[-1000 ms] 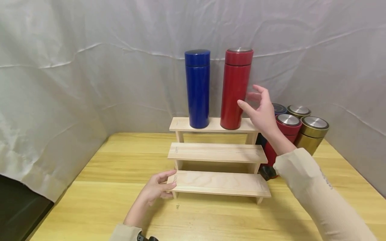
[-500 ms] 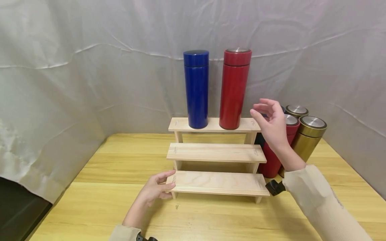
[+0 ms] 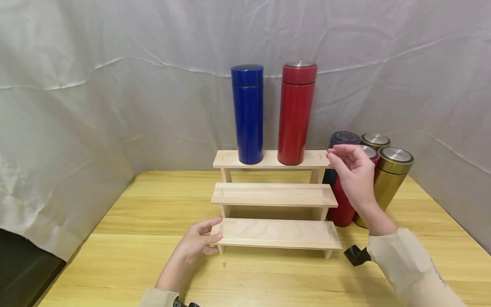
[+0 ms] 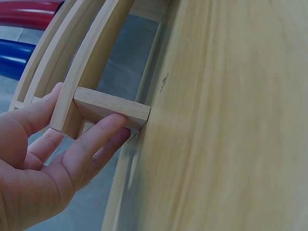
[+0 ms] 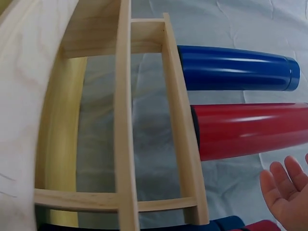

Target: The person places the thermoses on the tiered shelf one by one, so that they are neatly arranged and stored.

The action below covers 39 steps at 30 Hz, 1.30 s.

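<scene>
A three-tier wooden display stand stands on the table. My left hand grips the left end of its lowest step; in the left wrist view the thumb lies on the board while fingers press its side support. Upright on the top tier are a blue thermos bottle and, to its right, a red thermos bottle. Beyond the stand's right end my right hand hovers with loosely bent fingers and holds nothing. It partly hides a second red thermos bottle behind it.
Beside the stand on the right, a gold thermos bottle, another gold one and a dark blue one stand grouped with the second red one. A grey cloth hangs behind the wooden table.
My right hand has drawn away from the red thermos bottle on the top tier, moving right and down toward the grouped bottles. The left hand keeps its place on the stand.
</scene>
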Tool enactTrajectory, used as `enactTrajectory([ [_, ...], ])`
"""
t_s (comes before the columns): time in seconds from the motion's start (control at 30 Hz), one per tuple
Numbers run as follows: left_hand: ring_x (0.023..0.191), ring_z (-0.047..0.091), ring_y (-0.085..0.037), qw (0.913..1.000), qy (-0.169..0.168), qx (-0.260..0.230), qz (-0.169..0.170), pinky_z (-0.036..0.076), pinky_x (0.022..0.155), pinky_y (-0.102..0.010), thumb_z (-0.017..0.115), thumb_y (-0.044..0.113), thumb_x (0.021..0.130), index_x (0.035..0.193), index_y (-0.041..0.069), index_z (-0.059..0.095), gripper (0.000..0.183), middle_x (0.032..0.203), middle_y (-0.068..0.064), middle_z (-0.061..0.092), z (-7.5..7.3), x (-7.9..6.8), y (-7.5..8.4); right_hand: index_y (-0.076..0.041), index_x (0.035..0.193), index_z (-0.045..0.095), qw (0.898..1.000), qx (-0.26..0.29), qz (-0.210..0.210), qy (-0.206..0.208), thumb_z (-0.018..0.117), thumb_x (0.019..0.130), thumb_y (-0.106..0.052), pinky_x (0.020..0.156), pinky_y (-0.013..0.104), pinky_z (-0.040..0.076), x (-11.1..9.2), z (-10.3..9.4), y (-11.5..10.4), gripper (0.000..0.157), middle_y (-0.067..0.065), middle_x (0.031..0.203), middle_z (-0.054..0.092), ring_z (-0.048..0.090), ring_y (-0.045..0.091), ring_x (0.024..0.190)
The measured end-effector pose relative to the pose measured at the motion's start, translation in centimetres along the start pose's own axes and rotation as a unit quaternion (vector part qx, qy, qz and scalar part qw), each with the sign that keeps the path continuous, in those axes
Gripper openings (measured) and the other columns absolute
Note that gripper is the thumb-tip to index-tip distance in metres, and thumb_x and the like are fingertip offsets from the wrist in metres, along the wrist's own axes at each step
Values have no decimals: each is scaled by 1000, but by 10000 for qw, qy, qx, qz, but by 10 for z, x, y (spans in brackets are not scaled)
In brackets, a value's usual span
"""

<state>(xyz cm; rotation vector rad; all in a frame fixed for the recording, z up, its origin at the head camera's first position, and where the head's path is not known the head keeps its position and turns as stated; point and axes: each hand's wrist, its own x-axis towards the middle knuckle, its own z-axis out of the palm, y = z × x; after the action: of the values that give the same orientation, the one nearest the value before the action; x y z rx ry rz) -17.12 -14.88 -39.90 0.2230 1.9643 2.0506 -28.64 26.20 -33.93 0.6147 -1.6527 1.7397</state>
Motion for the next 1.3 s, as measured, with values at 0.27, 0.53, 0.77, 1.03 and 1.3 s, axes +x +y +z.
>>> enactTrajectory([
  [0.27,94,56,-37,10000,-55,15,37,50,75,-48,59,0,83,131,-9,34,54,134,-39,18,-1,-2,2,10,95,58,9991,-227,142,316,63,81,-2,64,18,53,-29,42,-95,19,9,88,65,62,17,77],
  [0.53,98,54,-39,9999,-56,62,88,50,75,-48,59,1,84,131,-9,34,54,134,-39,16,-1,-2,1,12,90,58,9956,-167,636,670,58,81,9,61,17,53,-40,38,-112,9,6,80,66,62,12,70],
  [0.77,100,53,-40,9999,-67,110,115,51,75,-47,59,2,83,130,-9,34,55,134,-41,13,-1,-4,1,15,93,54,9970,-317,613,364,57,82,8,60,20,53,-48,21,-111,13,3,80,66,63,12,67],
  [1.03,99,53,-40,9999,-91,84,103,51,75,-47,59,1,83,130,-10,34,55,133,-43,9,0,-3,2,16,91,53,9974,-189,587,384,56,81,12,57,19,53,-52,1,-108,11,3,78,66,63,11,65],
  [1.3,101,51,-42,9997,-159,103,129,50,76,-48,59,2,84,131,-10,32,56,133,-43,8,1,-3,3,15,89,55,9971,105,553,521,55,77,19,55,19,53,-52,-21,-108,13,5,77,66,63,12,64],
])
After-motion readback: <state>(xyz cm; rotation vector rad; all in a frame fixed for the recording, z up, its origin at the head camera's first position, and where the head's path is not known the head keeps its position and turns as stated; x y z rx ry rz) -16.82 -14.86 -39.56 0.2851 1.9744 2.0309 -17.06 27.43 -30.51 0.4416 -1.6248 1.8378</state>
